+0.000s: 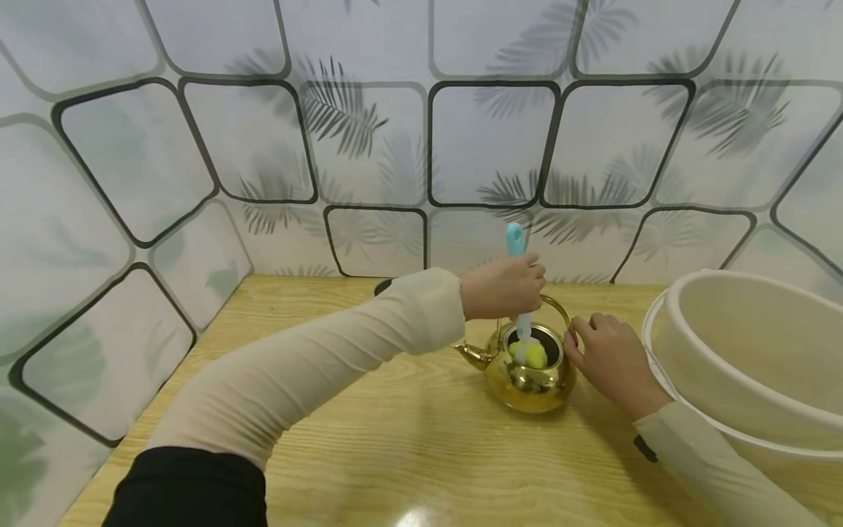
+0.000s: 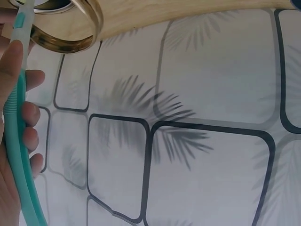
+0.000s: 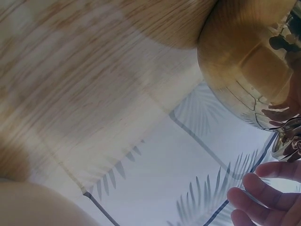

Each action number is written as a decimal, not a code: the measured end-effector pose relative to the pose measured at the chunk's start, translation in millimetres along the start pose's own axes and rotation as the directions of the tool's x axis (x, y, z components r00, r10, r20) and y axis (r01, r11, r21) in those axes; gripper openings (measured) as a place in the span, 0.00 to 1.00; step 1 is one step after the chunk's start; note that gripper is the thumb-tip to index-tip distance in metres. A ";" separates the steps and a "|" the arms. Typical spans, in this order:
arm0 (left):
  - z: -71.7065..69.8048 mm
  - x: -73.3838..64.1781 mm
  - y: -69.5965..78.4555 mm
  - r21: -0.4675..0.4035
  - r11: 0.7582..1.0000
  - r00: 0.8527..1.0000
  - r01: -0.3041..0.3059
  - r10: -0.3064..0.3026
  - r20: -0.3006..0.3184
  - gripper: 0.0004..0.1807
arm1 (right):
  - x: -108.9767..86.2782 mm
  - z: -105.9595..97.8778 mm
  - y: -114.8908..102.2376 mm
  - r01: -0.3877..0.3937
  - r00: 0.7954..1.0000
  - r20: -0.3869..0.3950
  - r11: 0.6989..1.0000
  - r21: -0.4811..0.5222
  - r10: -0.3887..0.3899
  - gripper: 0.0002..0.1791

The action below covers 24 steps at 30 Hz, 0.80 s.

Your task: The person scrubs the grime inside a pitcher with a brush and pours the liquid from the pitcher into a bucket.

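A shiny gold kettle (image 1: 530, 391) stands lidless on the wooden table, its spout to the left and its hoop handle (image 2: 63, 43) raised. My left hand (image 1: 503, 287) grips the turquoise handle of a sponge brush (image 2: 19, 155), fingers wrapped round it. The brush slants down through the kettle's mouth, and its yellow sponge head (image 1: 535, 356) shows inside the opening. At the kettle's right side, my right hand (image 1: 615, 359) pinches the base of the hoop handle between thumb and fingers. In the right wrist view, curled fingers (image 3: 256, 188) appear beside the handle's joint.
White basins (image 1: 685, 344), one seemingly inside another, stand close to my right forearm. A dark round object (image 1: 382, 287) is partly hidden behind my left sleeve. Patterned wall covering (image 1: 369, 146) rises along the table's back and left edges.
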<state>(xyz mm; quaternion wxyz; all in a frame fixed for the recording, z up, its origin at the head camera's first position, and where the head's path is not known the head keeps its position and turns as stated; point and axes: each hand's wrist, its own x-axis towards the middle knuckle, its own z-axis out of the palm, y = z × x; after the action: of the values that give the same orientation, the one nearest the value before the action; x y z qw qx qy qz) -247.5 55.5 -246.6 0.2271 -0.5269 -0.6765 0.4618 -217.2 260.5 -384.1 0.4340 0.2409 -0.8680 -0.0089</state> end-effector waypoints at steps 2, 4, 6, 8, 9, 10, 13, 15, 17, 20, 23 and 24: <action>2.0 -0.6 -1.3 -0.004 1.000 1.000 -0.006 0.006 -0.003 0.21 | 0.1 0.1 0.4 -0.001 1.000 0.005 1.000 0.000 0.001 0.13; 4.2 -0.6 -2.7 0.001 1.000 1.000 -0.010 0.010 -0.001 0.22 | 0.2 0.1 0.6 0.000 1.000 0.008 1.000 0.001 0.000 0.13; 6.4 -0.2 -3.9 -0.007 1.000 1.000 -0.008 0.008 -0.008 0.22 | 0.3 0.1 0.5 0.003 1.000 0.006 1.000 0.003 -0.003 0.13; 7.9 0.8 -4.6 -0.008 1.000 1.000 -0.002 0.002 -0.018 0.21 | 0.5 0.0 0.3 0.006 1.000 0.001 1.000 0.004 -0.006 0.13; 8.2 1.6 -4.7 -0.004 1.000 1.000 0.002 -0.002 -0.024 0.19 | 0.6 0.0 0.1 0.007 1.000 -0.001 1.000 0.005 -0.007 0.13; 8.2 2.5 -4.7 0.003 1.000 0.999 0.006 -0.006 -0.032 0.16 | 0.6 0.0 0.0 0.008 1.000 -0.004 1.000 0.005 -0.008 0.12; 6.4 5.3 -3.7 0.055 0.998 0.999 0.017 -0.015 -0.038 0.11 | 0.5 0.1 -0.1 0.013 1.000 -0.011 1.000 0.006 -0.013 0.13; 4.3 6.8 -2.1 0.095 0.995 0.999 0.032 -0.028 -0.036 0.13 | 0.3 0.2 -0.1 0.016 1.000 -0.012 1.000 0.005 -0.016 0.13; 2.1 7.6 0.5 0.122 0.991 0.999 0.049 -0.046 -0.029 0.14 | 0.0 0.2 -0.2 0.018 1.000 -0.013 1.000 0.006 -0.018 0.13; 0.1 7.6 5.7 0.158 0.984 0.997 0.082 -0.080 -0.023 0.14 | -0.3 0.1 -0.3 0.016 1.000 -0.012 1.000 0.006 -0.015 0.13; 0.9 6.8 11.8 0.200 0.973 0.993 0.119 -0.117 -0.021 0.15 | -0.5 0.0 -0.7 0.011 1.000 -0.009 1.000 0.003 -0.011 0.13; 1.9 6.5 13.9 0.213 0.968 0.992 0.130 -0.128 -0.021 0.15 | -0.5 0.0 -0.7 0.010 1.000 -0.008 1.000 0.002 -0.010 0.13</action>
<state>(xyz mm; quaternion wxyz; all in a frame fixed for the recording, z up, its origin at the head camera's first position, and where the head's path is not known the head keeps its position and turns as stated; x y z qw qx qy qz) -244.2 61.0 -260.6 0.3142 -0.4558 -0.6550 0.5143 -216.6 260.1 -384.7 0.4371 0.2458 -0.8651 -0.0093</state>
